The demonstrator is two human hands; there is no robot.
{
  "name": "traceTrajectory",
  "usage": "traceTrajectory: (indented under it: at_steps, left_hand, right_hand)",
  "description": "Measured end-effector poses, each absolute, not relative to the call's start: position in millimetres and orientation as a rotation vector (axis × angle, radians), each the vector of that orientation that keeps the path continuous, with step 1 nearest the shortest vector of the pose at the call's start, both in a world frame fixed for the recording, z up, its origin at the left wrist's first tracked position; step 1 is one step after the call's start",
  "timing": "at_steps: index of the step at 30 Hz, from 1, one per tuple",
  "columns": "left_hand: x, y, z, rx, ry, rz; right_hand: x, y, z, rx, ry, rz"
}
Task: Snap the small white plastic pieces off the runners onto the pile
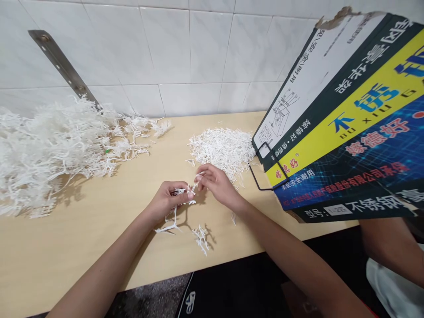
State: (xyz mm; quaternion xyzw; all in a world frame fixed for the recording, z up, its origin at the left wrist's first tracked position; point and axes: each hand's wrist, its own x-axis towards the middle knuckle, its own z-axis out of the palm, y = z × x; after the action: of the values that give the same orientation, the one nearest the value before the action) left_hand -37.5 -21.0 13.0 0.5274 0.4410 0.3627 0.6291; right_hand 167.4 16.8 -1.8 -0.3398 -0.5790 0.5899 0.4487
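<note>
My left hand is closed on a white branching plastic piece, whose stem and twigs hang below the fingers. A tuft of thin white strands sticks out between the thumb and fingers. Close beside it, my right hand pinches thin white twigs at the upper end of the same cluster; the exact grip is partly hidden. Beyond my right hand lies a heap of short white plastic bits. A small loose branched piece rests on the table nearer to me.
A large tangled pile of white branched plastic covers the table's left side. At right stands a printed cardboard box with a black wire frame at its corner. Behind the wooden table is a tiled wall; another person's arm shows at lower right.
</note>
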Motion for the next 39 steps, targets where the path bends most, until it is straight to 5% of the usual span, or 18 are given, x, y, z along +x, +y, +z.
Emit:
traceTrajectory:
  at_steps: [8, 15, 18, 22, 30, 39]
  left_hand:
    - [-34.4, -20.6, 17.1, 1.132, 1.141, 0.885]
    - [-38.7, -22.8, 18.7, 1.116, 1.133, 0.9]
    - [-35.6, -21.6, 16.1, 1.107, 1.153, 0.882]
    - [-31.9, -20.0, 13.0, 1.117, 1.155, 0.871]
    - [-35.6, -21.8, 15.4, 1.222, 1.196, 0.835]
    - [-39.1, -12.5, 14.4, 1.414, 1.286, 0.887]
  right_hand:
    - [183.7, -7.0, 29.3, -1.118, -1.607, 0.718]
    - [242.3, -41.6, 38.9, -0.66, -1.928, 2.276]
    - [248.2, -35.5, 24.6, -0.63, -1.877, 2.566]
    - [231.4, 0.4, 14.5, -0.81, -1.729, 2.267]
    - [179.8, 40.7, 3.3, -1.069, -1.693, 0.934]
    - [163.4, 11.3, 3.9, -0.94, -1.904, 1.131]
